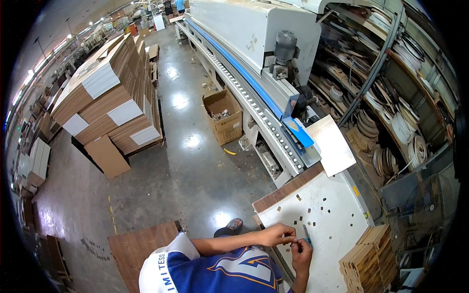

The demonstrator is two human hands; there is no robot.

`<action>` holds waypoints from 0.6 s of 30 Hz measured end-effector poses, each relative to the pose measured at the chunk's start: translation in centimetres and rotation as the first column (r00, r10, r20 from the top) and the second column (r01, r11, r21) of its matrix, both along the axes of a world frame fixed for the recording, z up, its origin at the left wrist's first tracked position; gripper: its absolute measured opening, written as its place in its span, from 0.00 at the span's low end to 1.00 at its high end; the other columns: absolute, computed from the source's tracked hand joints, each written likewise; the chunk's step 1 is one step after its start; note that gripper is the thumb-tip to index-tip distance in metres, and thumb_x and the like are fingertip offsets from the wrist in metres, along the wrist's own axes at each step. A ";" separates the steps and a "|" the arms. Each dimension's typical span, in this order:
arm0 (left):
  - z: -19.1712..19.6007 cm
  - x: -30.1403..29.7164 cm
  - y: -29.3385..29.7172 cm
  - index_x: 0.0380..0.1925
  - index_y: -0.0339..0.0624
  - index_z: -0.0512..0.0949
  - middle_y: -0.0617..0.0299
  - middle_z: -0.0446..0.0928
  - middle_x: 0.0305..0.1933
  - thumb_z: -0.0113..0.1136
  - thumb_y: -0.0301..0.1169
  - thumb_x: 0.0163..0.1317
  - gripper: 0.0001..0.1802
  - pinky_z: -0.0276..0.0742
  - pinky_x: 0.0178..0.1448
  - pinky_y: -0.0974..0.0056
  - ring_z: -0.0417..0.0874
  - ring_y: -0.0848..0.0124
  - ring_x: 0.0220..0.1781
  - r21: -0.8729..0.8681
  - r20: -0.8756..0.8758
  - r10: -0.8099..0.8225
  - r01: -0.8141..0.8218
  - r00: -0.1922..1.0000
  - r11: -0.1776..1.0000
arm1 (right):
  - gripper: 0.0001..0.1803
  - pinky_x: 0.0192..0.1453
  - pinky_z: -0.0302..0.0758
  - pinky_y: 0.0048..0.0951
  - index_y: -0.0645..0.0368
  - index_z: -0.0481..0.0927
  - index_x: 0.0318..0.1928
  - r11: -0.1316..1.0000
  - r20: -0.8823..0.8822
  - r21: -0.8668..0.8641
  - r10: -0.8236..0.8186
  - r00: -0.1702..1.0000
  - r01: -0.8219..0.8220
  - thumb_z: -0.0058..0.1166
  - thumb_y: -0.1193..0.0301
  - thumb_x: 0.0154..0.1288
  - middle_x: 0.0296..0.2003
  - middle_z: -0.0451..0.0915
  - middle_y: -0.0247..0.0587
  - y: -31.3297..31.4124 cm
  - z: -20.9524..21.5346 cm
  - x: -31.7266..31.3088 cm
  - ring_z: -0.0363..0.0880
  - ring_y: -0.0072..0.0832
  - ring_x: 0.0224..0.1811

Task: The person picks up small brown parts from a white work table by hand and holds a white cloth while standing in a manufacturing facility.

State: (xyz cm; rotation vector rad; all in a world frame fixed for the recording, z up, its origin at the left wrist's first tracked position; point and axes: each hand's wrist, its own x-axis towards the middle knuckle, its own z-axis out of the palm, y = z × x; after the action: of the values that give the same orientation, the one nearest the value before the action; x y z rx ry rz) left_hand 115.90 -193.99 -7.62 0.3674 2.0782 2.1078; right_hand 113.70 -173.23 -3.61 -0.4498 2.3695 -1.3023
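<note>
Over the white tabletop (325, 195), my two hands meet near its left edge. My left hand (278, 235) is closed, thumb and fingers pinched together; whatever lies in the pinch is too small to name. My right hand (302, 255) is closed as well, its fingertips almost touching the left ones. A slim cutter knife (308, 238) with a teal handle and a grey blade sticks up from the right hand's fingers. Small dark chips (309, 210) lie scattered on the tabletop beyond and beside the hands.
Stacked wooden strips (370, 263) stand at the table's right. A long machine (254, 80) with a blue rail runs away ahead, a cardboard box (223, 117) beside it. Panel stacks (112, 93) stand left. Shelves with coiled edging (386, 105) are at right; a brown board (141, 251) lies near my left side.
</note>
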 end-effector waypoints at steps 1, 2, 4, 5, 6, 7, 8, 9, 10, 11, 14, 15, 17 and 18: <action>0.2 0.0 0.0 0.36 0.33 0.80 0.55 0.81 0.28 0.61 0.39 0.78 0.17 0.76 0.39 0.60 0.78 0.69 0.31 0.009 -0.014 0.002 -0.002 1.000 1.000 | 0.14 0.33 0.68 0.29 0.65 0.77 0.34 1.000 -0.019 -0.018 0.022 1.000 -0.022 0.57 0.68 0.77 0.25 0.78 0.36 0.0 0.1 0.0 0.71 0.20 0.28; 0.3 -0.1 0.0 0.36 0.34 0.80 0.56 0.80 0.26 0.60 0.38 0.78 0.17 0.76 0.37 0.61 0.77 0.71 0.29 0.025 -0.038 -0.002 0.003 0.999 1.000 | 0.13 0.33 0.69 0.29 0.65 0.77 0.35 0.999 -0.036 -0.022 0.035 0.999 -0.036 0.57 0.68 0.77 0.26 0.78 0.36 0.0 0.2 0.0 0.71 0.20 0.28; 0.6 -0.2 -0.1 0.36 0.34 0.79 0.56 0.81 0.27 0.60 0.39 0.79 0.18 0.75 0.37 0.61 0.77 0.70 0.30 -0.001 -0.021 -0.003 0.003 1.000 1.000 | 0.12 0.35 0.69 0.29 0.65 0.77 0.35 0.999 -0.037 -0.023 0.045 0.998 -0.046 0.57 0.69 0.77 0.26 0.78 0.37 0.0 0.3 -0.1 0.71 0.20 0.29; 0.7 -0.2 -0.2 0.36 0.34 0.79 0.55 0.81 0.28 0.60 0.40 0.79 0.18 0.75 0.37 0.61 0.77 0.70 0.30 -0.010 -0.018 -0.006 0.006 1.000 1.000 | 0.12 0.35 0.69 0.29 0.65 0.77 0.36 0.999 -0.020 -0.021 0.041 0.999 -0.042 0.56 0.69 0.77 0.26 0.78 0.37 0.0 0.4 -0.2 0.72 0.21 0.30; 0.8 -0.3 -0.2 0.36 0.34 0.78 0.55 0.81 0.28 0.60 0.40 0.79 0.18 0.75 0.38 0.61 0.77 0.70 0.30 -0.026 -0.024 -0.004 0.004 1.000 1.000 | 0.12 0.36 0.69 0.30 0.64 0.77 0.36 0.999 -0.005 -0.021 0.038 0.999 -0.038 0.56 0.69 0.76 0.27 0.78 0.38 0.0 0.4 -0.2 0.72 0.21 0.30; 0.9 -0.3 -0.2 0.36 0.34 0.78 0.54 0.82 0.29 0.60 0.40 0.79 0.18 0.75 0.38 0.61 0.77 0.70 0.31 -0.041 -0.030 -0.003 0.002 1.000 0.999 | 0.12 0.36 0.69 0.29 0.65 0.77 0.36 0.998 -0.024 -0.035 0.042 0.999 -0.043 0.56 0.69 0.77 0.27 0.78 0.38 0.0 0.3 -0.3 0.72 0.21 0.30; 0.9 -0.4 -0.3 0.36 0.34 0.78 0.54 0.82 0.30 0.60 0.40 0.79 0.19 0.75 0.38 0.61 0.77 0.69 0.31 -0.055 -0.036 -0.002 0.000 0.999 0.998 | 0.12 0.35 0.69 0.29 0.65 0.77 0.36 0.998 -0.043 -0.050 0.046 0.998 -0.048 0.56 0.69 0.77 0.27 0.79 0.38 0.0 0.2 -0.4 0.72 0.21 0.30; 1.0 -0.4 -0.2 0.36 0.34 0.78 0.53 0.82 0.30 0.60 0.41 0.79 0.19 0.74 0.39 0.60 0.76 0.69 0.31 -0.035 -0.052 0.007 -0.009 0.999 0.999 | 0.12 0.35 0.70 0.29 0.65 0.77 0.36 0.997 -0.065 -0.059 0.044 0.997 -0.048 0.56 0.69 0.77 0.27 0.79 0.39 -0.1 0.2 -0.5 0.73 0.21 0.30; 1.0 -0.3 -0.2 0.35 0.34 0.78 0.53 0.81 0.30 0.61 0.40 0.78 0.19 0.75 0.39 0.60 0.78 0.68 0.32 -0.031 -0.052 0.015 -0.017 0.999 0.999 | 0.12 0.35 0.70 0.28 0.65 0.78 0.36 0.996 -0.072 -0.077 0.043 0.996 -0.048 0.56 0.69 0.77 0.27 0.79 0.39 -0.2 0.1 -0.5 0.73 0.20 0.30; 1.0 -0.4 -0.3 0.35 0.34 0.78 0.52 0.81 0.30 0.61 0.40 0.78 0.18 0.76 0.40 0.59 0.79 0.67 0.32 -0.028 -0.052 0.021 -0.022 0.998 0.999 | 0.11 0.35 0.70 0.28 0.65 0.78 0.36 0.995 -0.082 -0.091 0.036 0.996 -0.044 0.56 0.69 0.77 0.27 0.80 0.39 -0.3 -0.1 -0.6 0.73 0.20 0.30; 0.9 -0.4 -0.3 0.37 0.34 0.78 0.52 0.81 0.30 0.61 0.39 0.78 0.17 0.76 0.41 0.59 0.80 0.68 0.34 -0.041 -0.008 0.011 -0.011 1.000 0.999 | 0.12 0.33 0.69 0.27 0.65 0.78 0.36 0.997 -0.143 -0.062 0.036 0.989 -0.046 0.56 0.70 0.77 0.25 0.80 0.37 -0.4 -0.4 -0.8 0.73 0.18 0.28; 0.8 -0.6 -0.4 0.37 0.34 0.78 0.53 0.81 0.30 0.60 0.39 0.78 0.17 0.76 0.41 0.59 0.79 0.68 0.34 -0.040 0.003 0.004 -0.004 1.000 0.999 | 0.12 0.33 0.69 0.27 0.65 0.77 0.35 0.997 -0.156 -0.070 0.027 0.987 -0.038 0.57 0.69 0.76 0.25 0.79 0.37 -0.6 -0.5 -0.7 0.72 0.18 0.27; 0.8 -0.6 -0.7 0.37 0.33 0.77 0.54 0.79 0.29 0.58 0.40 0.80 0.18 0.75 0.41 0.60 0.78 0.70 0.34 -0.041 0.053 -0.012 0.015 0.999 0.999 | 0.14 0.31 0.67 0.28 0.64 0.77 0.34 0.996 -0.159 -0.083 0.023 0.987 -0.037 0.58 0.68 0.76 0.23 0.77 0.35 -0.8 -0.4 -0.7 0.69 0.18 0.26; 0.8 -0.5 -0.7 0.37 0.33 0.77 0.54 0.78 0.29 0.58 0.40 0.80 0.19 0.75 0.41 0.60 0.77 0.70 0.34 -0.036 0.047 -0.018 0.020 0.999 0.999 | 0.14 0.31 0.66 0.28 0.64 0.77 0.33 0.995 -0.150 -0.086 0.028 0.988 -0.042 0.59 0.67 0.75 0.22 0.76 0.35 -0.8 -0.2 -0.7 0.68 0.18 0.26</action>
State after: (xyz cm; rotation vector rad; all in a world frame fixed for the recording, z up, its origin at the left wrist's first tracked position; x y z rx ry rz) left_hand 115.40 -194.71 -6.86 0.3291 2.0756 2.0454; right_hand 113.04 -173.99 -3.80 -0.6328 2.4178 -1.4074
